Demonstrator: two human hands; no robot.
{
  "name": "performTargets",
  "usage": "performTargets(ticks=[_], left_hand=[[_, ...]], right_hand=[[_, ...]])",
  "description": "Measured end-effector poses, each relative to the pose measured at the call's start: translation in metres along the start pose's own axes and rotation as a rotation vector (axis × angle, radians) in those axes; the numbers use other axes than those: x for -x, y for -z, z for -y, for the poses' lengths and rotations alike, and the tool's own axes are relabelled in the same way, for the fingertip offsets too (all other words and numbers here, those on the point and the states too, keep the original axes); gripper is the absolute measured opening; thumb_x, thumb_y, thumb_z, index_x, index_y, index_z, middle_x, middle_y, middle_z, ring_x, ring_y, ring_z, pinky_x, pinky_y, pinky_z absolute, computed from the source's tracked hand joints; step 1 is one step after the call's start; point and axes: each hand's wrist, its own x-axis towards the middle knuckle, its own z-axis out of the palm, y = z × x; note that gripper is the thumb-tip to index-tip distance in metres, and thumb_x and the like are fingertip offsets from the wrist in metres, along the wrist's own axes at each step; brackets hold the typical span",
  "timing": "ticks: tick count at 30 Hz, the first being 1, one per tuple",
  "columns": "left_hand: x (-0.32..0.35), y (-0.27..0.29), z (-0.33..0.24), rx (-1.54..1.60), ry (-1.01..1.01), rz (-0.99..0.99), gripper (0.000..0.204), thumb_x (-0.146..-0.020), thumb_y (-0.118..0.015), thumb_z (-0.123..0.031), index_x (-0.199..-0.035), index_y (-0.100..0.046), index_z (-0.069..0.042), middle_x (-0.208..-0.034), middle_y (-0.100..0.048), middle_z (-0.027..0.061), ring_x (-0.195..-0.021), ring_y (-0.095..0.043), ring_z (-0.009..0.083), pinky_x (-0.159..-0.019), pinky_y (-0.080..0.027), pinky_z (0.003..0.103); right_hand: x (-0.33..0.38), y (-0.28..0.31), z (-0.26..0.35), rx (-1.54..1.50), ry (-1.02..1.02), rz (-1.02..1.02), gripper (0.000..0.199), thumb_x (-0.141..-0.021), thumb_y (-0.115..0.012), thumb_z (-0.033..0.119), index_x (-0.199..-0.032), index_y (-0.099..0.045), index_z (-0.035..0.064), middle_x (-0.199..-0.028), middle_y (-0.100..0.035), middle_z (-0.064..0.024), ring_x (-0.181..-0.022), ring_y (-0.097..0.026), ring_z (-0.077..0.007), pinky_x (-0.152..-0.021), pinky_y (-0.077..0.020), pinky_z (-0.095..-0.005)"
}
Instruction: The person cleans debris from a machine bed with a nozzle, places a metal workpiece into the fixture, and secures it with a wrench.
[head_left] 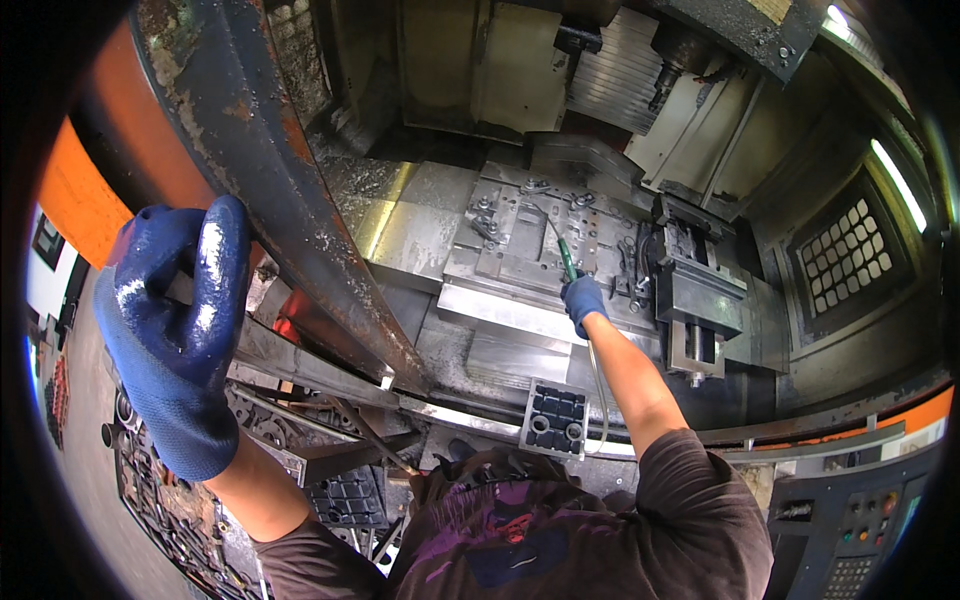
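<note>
My right hand [583, 303], in a blue glove, is closed around a green-bodied air blow gun [567, 258]. Its thin nozzle points away over a metal fixture plate [490, 262] fitted with clamps and bolts. A pale hose [603, 400] trails down from that hand. Raised at the left, my left hand [180, 320] wears a blue coated glove with its fingers curled. It is beside the machine's dark, rusty door frame [235, 130]; whether it touches the frame, or what it holds, cannot be made out.
A machine vise [700, 295] stands right of the plate. The spindle [680, 60] hangs above at the back. A black compartmented tray [555, 418] sits at the near sill. Tools and metal parts crowd a bench [190, 520] at lower left. A control panel [850, 540] is at lower right.
</note>
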Motion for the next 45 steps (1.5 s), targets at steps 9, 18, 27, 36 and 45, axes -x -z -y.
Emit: performTargets(ticks=[9,18,27,36,45], left_hand=[[0.001,0.0,0.0,0.005,0.012,-0.008,0.012,-0.086,-0.066,-0.007,-0.08,-0.066,0.003,-0.068,-0.059,0.0109,-0.063,-0.056,0.0185,-0.059,-0.039,0.029],[0.001,0.0,0.001,-0.012,-0.002,-0.01,0.013,-0.087,-0.065,-0.007,-0.078,-0.066,0.003,-0.068,-0.059,0.0102,-0.064,-0.056,0.0179,-0.06,-0.04,0.029],[-0.001,0.002,-0.003,-0.029,-0.006,-0.013,0.013,-0.088,-0.064,-0.007,-0.079,-0.066,0.003,-0.068,-0.059,0.0098,-0.064,-0.056,0.0171,-0.06,-0.04,0.029],[0.001,-0.001,0.0,-0.029,0.002,-0.013,0.013,-0.088,-0.064,-0.009,-0.081,-0.066,0.002,-0.068,-0.059,0.0089,-0.064,-0.055,0.0156,-0.059,-0.039,0.027],[0.001,-0.008,-0.003,-0.002,0.009,-0.086,0.01,-0.081,-0.069,-0.004,-0.075,-0.063,0.003,-0.063,-0.054,0.0075,-0.058,-0.05,0.0144,-0.056,-0.036,0.027]], right_hand=[[0.027,0.015,0.031,-0.045,0.08,-0.067,0.038,-0.08,-0.06,0.016,-0.118,-0.061,0.0116,-0.098,-0.066,-0.0227,-0.093,-0.064,-0.0389,-0.079,-0.0501,-0.0456],[0.02,0.007,0.016,-0.116,0.048,-0.036,0.041,-0.079,-0.061,0.015,-0.12,-0.06,0.0116,-0.095,-0.067,-0.0225,-0.088,-0.066,-0.0361,-0.073,-0.051,-0.0436],[-0.025,-0.045,-0.043,-0.205,0.093,-0.068,0.03,-0.084,-0.054,0.01,-0.113,-0.058,0.0152,-0.054,-0.05,-0.005,-0.039,-0.047,-0.0167,-0.035,-0.0352,-0.0334],[-0.014,-0.041,-0.02,-0.145,-0.087,-0.064,0.03,-0.079,-0.064,0.022,-0.098,-0.068,0.0001,-0.096,-0.066,-0.0255,-0.093,-0.064,-0.0398,-0.08,-0.0509,-0.0461],[0.004,-0.034,-0.007,-0.166,0.0,-0.057,0.03,-0.081,-0.06,0.016,-0.109,-0.064,0.0087,-0.084,-0.063,-0.0185,-0.076,-0.06,-0.0325,-0.066,-0.0464,-0.0429]])
